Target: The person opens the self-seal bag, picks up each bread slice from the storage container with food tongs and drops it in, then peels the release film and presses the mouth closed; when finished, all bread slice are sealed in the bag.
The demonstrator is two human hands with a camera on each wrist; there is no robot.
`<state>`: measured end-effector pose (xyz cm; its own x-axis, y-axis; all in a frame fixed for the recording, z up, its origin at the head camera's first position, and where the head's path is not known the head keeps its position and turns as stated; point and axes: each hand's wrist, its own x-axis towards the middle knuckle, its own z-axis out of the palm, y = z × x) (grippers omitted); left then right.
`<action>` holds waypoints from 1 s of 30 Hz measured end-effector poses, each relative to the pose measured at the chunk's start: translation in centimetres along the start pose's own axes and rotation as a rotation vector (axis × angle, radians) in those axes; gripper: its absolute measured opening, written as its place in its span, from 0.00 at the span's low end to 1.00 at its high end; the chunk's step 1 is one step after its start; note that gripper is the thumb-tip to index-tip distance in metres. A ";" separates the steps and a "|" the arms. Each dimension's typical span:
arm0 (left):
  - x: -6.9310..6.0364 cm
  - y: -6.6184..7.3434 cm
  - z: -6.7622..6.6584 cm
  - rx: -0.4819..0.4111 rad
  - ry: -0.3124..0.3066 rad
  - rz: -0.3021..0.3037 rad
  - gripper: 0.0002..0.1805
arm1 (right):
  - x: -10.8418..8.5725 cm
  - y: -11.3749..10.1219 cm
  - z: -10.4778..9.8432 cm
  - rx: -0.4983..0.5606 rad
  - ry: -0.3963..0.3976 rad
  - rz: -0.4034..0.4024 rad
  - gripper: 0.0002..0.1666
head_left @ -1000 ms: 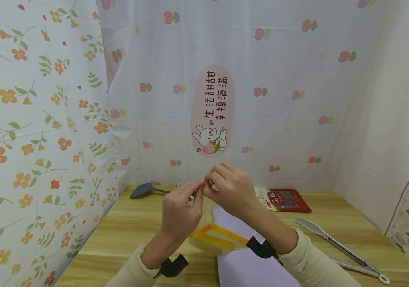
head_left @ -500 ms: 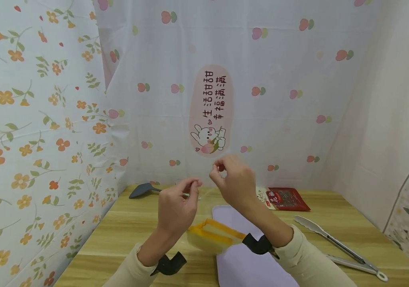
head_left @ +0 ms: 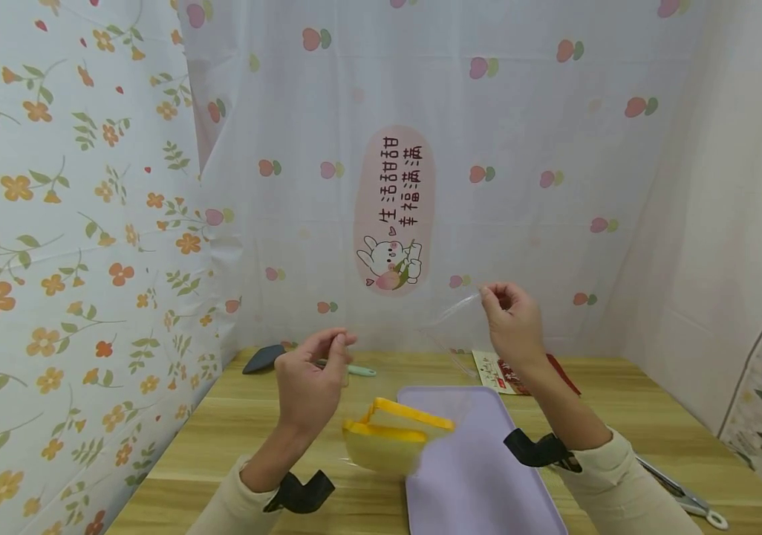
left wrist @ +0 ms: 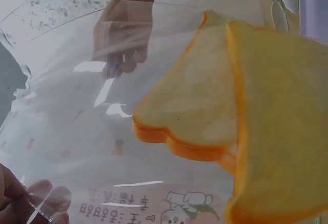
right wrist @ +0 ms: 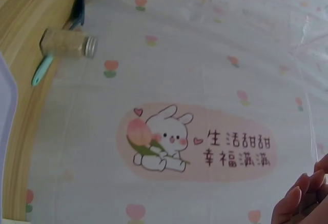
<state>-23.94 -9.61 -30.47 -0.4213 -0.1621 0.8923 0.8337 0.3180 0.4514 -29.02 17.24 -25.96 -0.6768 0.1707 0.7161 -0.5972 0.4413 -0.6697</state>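
A clear plastic bag [left wrist: 169,167] hangs stretched between my two hands, with two yellow bread slices with orange crusts [head_left: 388,435] low inside it. In the left wrist view the slices [left wrist: 282,121] show side by side through the film. My left hand [head_left: 310,383] pinches one upper edge of the bag between thumb and fingers. Farther right and a little higher, my right hand [head_left: 515,323] pinches the other edge, pulling the film taut. The right wrist view catches only the fingers [right wrist: 300,198] at its lower right corner.
A lilac tray [head_left: 481,490] lies below and right of the bread. Behind are a dark-headed spatula [head_left: 264,360], a jar with a metal lid [right wrist: 64,43] and a red-and-cream seasoning packet [head_left: 491,371]. Metal tongs [head_left: 688,501] lie at the right. Cloth curtains enclose the table.
My hands started together at the bag's top. The right hand has moved well to the right and slightly up; the left has shifted a little left. The bag's film is now spread between them.
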 end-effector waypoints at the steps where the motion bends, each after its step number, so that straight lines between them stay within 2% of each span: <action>1: 0.0 0.0 0.0 -0.011 0.000 -0.016 0.06 | 0.0 0.4 -0.7 -0.011 0.004 0.030 0.16; 6: 0.4 0.2 -0.5 -0.040 -0.001 -0.118 0.06 | 0.1 2.7 -3.9 -0.053 0.013 0.129 0.21; 8: 0.6 0.3 -0.6 -0.036 0.002 -0.139 0.06 | 0.0 3.6 -5.1 -0.066 0.024 0.161 0.21; 15: 0.9 0.3 -1.1 -0.026 0.015 -0.146 0.07 | -0.7 7.0 -9.0 -0.149 0.091 0.304 0.21; 19: 1.0 0.2 -1.3 -0.014 0.012 -0.148 0.07 | -1.0 9.5 -11.3 -0.226 0.074 0.362 0.25; 22: 1.0 0.1 -1.5 -0.009 0.013 -0.151 0.07 | -1.3 11.6 -12.8 -0.289 -0.007 0.386 0.26; 27: 1.1 0.1 -1.8 -0.004 0.002 -0.166 0.07 | -2.2 15.0 -14.7 -0.411 -0.262 0.391 0.25; 30: 1.1 0.0 -1.9 0.001 -0.001 -0.176 0.07 | -2.7 16.4 -15.1 -0.480 -0.332 0.360 0.22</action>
<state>-23.73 -11.60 -29.52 -0.5612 -0.2142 0.7995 0.7466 0.2860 0.6007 -30.51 37.33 -35.93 -0.9394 0.1347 0.3151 -0.1048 0.7625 -0.6384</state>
